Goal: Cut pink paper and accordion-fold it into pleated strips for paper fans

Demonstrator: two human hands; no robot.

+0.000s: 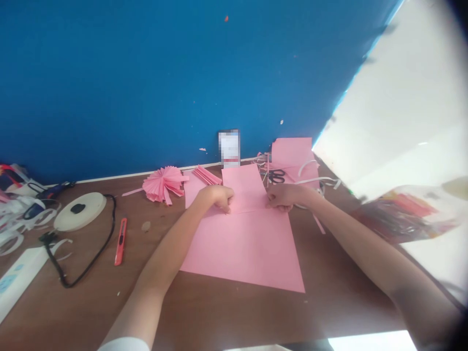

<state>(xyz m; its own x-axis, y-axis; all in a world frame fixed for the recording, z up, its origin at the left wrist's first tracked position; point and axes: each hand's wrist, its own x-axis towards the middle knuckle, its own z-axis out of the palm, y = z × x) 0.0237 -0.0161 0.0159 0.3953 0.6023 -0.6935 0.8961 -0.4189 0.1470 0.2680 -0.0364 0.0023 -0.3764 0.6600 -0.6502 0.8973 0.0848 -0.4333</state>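
A smaller piece of pink paper (pixel 244 185) lies over a large pink paper sheet (pixel 243 248) on the table. My left hand (pixel 219 197), fingers closed, grips the smaller piece near its lower left corner. At its lower right corner my right hand (pixel 283 196) is closed in a pinch on the same paper. Just behind the left hand sits a pleated strip of pink paper (pixel 206 175). Scissors with dark handles (pixel 277 176) rest beyond the right hand, partly among paper scraps.
Left are a pink fan-folded paper rosette (pixel 163 185), a red box cutter (pixel 120 241), a round cream device (pixel 81 211) with a black cable, and white strips (pixel 22 222). A phone (pixel 229 147) leans against the blue wall. More pink paper (pixel 292 153) lies back right, plastic bags (pixel 405 214) right.
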